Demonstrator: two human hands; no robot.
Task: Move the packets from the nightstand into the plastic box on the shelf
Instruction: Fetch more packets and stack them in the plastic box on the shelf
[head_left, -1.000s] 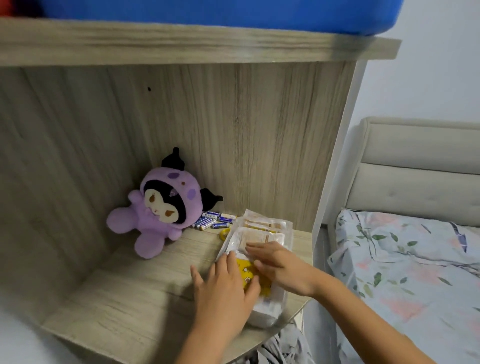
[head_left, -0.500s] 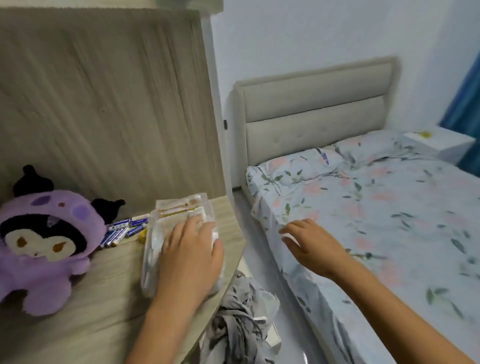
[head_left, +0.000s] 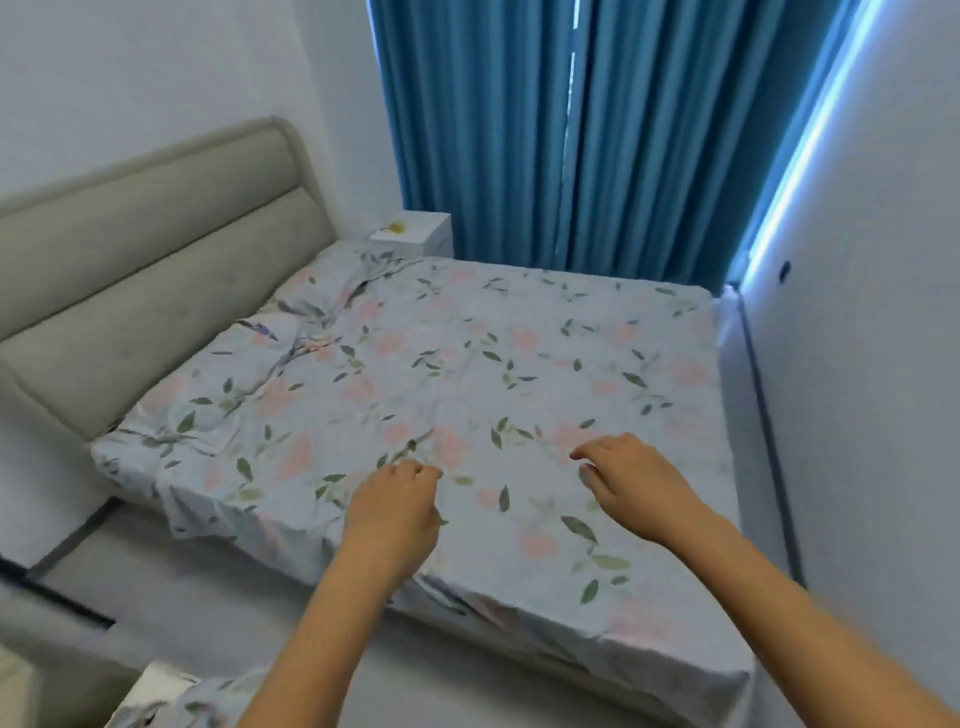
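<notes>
Here two loosely curled, empty hands, left hand (head_left: 392, 512) and right hand (head_left: 636, 480), hover over one bed (head_left: 467, 374).

Two hands (head_left: 392, 506); one bed (head_left: 441, 374); one nightstand (head_left: 413, 234)

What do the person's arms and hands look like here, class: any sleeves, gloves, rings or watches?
Both arms are bare as far as the frame shows, with no sleeve in view. The left hand and right hand wear no gloves. No ring, watch or bracelet shows on the wrists or fingers, though the picture is slightly blurred.
</notes>
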